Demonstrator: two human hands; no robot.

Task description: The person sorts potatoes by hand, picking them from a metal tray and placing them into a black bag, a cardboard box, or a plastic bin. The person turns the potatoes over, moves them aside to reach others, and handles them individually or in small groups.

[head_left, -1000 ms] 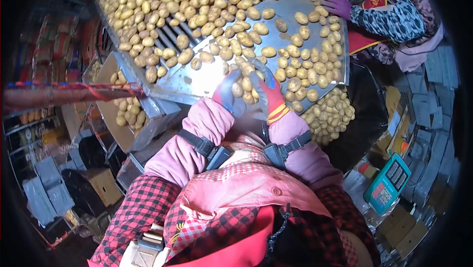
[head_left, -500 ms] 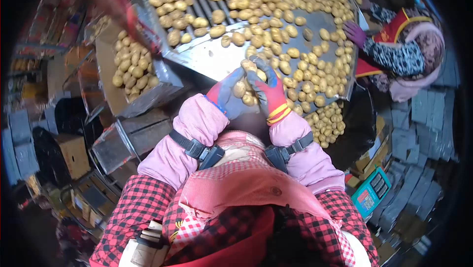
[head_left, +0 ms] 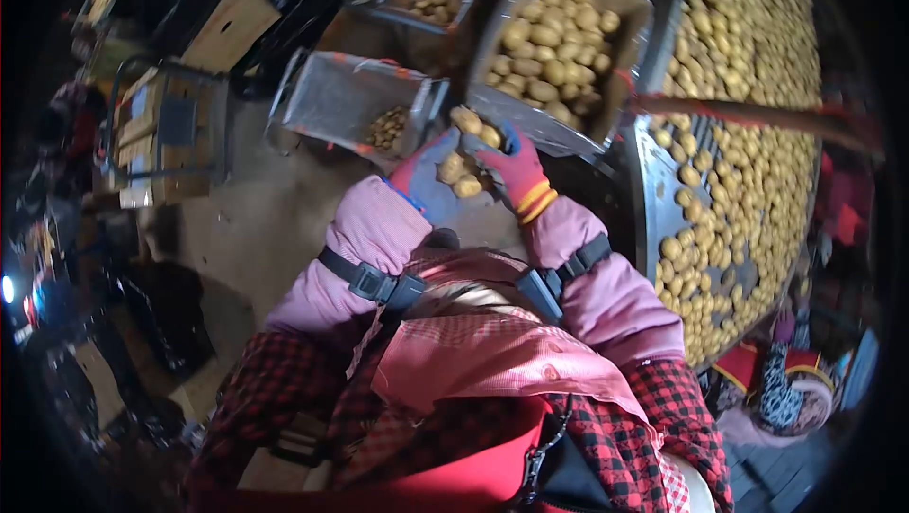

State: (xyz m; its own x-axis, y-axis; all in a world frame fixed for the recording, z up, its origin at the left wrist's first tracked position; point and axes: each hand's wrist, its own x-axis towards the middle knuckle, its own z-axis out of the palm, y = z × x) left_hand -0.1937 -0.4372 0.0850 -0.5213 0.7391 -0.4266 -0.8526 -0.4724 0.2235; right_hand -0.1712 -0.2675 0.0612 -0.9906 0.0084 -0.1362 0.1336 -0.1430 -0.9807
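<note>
Several potatoes [head_left: 456,170] are cupped between my two gloved hands in front of my body. My left hand [head_left: 428,174], in a grey-blue and red glove, supports them from the left. From the right, my right hand [head_left: 511,161], in a matching glove with a yellow-striped cuff, curls its fingers round them. Just beyond my hands stands a lined box [head_left: 355,101] with small potatoes [head_left: 387,129] at its right end. To its right, a taller box [head_left: 486,54] holds larger potatoes [head_left: 549,54].
A sorting table [head_left: 647,182] spread with potatoes lies to my right, with a reddish bar [head_left: 757,114] across it. Another person [head_left: 786,390] is at its lower right. A third box [head_left: 445,16] stands farther off. A cart [head_left: 166,134] with cartons is at the left.
My body and view have turned left, away from the sorting table and toward the boxes. Both hands have carried the potatoes along, and the table now appears on the right.
</note>
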